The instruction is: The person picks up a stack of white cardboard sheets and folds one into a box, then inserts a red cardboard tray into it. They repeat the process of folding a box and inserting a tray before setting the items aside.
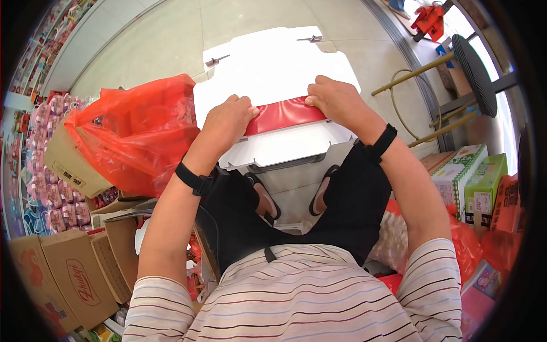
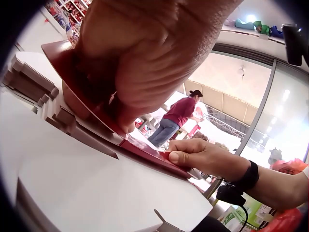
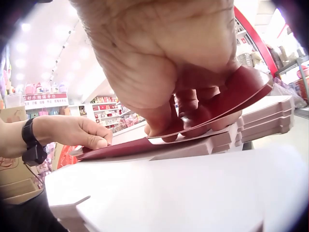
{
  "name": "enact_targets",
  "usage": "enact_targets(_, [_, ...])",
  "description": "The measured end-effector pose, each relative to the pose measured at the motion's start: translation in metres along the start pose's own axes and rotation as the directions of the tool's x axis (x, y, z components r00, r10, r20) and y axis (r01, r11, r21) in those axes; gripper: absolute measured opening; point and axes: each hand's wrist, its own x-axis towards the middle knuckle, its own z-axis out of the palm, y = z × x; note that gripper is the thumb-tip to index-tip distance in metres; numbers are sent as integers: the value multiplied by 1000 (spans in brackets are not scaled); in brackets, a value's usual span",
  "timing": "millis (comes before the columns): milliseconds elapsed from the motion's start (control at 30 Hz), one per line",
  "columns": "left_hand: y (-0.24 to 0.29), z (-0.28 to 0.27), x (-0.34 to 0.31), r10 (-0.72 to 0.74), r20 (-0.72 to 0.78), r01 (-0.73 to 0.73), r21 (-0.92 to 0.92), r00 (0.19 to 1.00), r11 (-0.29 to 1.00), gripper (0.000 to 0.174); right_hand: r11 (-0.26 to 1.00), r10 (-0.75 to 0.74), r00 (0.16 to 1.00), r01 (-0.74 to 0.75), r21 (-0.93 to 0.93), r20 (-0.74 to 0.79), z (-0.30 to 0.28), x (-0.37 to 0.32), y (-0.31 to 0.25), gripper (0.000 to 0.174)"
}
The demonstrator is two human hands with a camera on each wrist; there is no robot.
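Note:
A flat, die-cut cardboard box blank [image 1: 279, 65], white on top with notched flaps, lies on a stack of similar blanks in front of my knees. One part of it is bent up, showing a glossy red side [image 1: 288, 114]. My left hand [image 1: 228, 122] grips the left end of this bent part, thumb toward me. At its right end my right hand [image 1: 342, 102] holds on the same way. In the right wrist view, the fingers curl behind the red panel [image 3: 241, 92]. More white blanks [image 3: 270, 118] show in layers under it.
Left of the blanks bulges a red plastic bag [image 1: 142, 131], with brown cartons [image 1: 80, 279] nearer me. A round stool [image 1: 473, 74] lies tipped at the right, beyond a green box [image 1: 484, 182]. Another person [image 2: 178, 116] stands in the background.

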Motion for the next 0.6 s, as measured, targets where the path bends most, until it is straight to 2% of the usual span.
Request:
enact_targets(100, [2, -1, 0, -11, 3, 11, 12, 1000, 1000, 33, 999, -6, 999, 9, -47, 52, -2, 4, 0, 18])
enact_targets(267, [2, -7, 4, -33, 39, 32, 19, 999, 999, 35, 998, -23, 1000, 25, -64, 21, 3, 6, 3, 19])
enact_targets(367, [5, -13, 4, -1, 1, 1, 68, 1000, 998, 37, 998, -20, 1000, 21, -60, 22, 2, 8, 2, 19])
enact_targets(600, [-4, -4, 10, 39, 23, -41, 106, 999, 994, 37, 998, -32, 999, 34, -55, 30, 4, 9, 5, 18])
